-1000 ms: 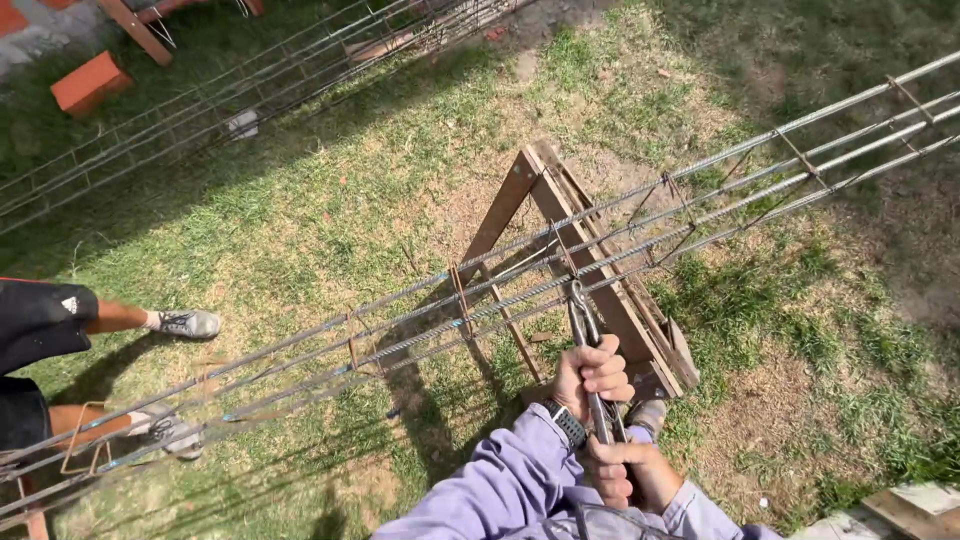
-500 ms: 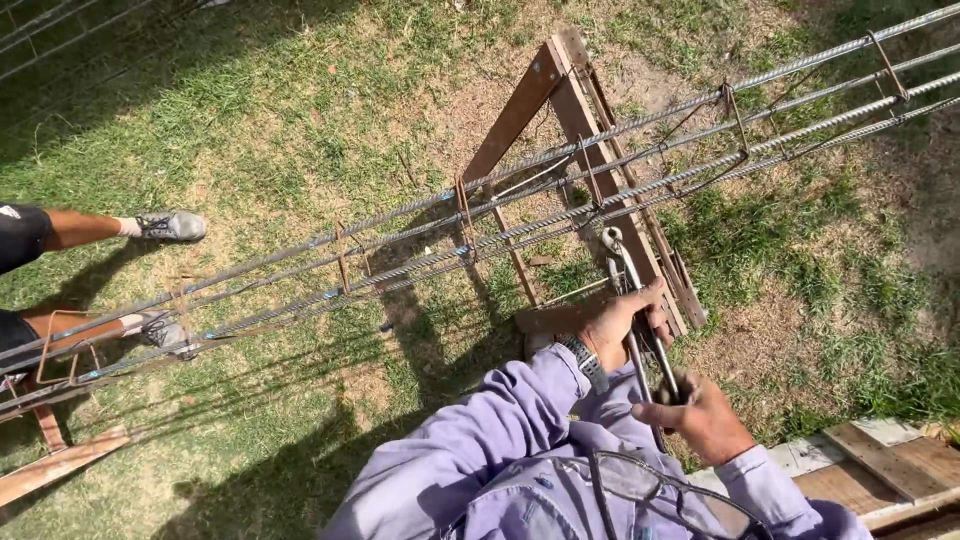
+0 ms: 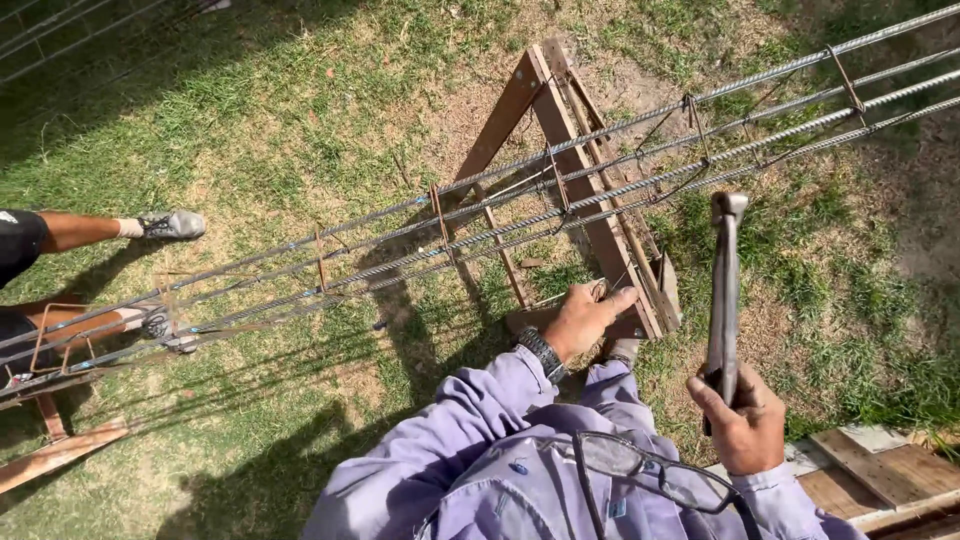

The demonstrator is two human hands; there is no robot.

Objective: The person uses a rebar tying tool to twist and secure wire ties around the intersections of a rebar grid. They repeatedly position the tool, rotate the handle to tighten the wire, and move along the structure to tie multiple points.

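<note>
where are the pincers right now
In the head view the pincers are on the right side, held upright in the right hand, jaws up, just below the rebar cage and right of the wooden sawhorse.

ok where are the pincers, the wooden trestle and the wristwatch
pincers [image 3: 722,300], head view, on the long metal handles above the right hand
wooden trestle [image 3: 585,200], head view, on its sloping top beam
wristwatch [image 3: 541,351], head view, on the dark band at the left wrist

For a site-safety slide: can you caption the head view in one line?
Left hand reaches to a wooden trestle bearing a rebar cage; right hand raises pincers.
</note>
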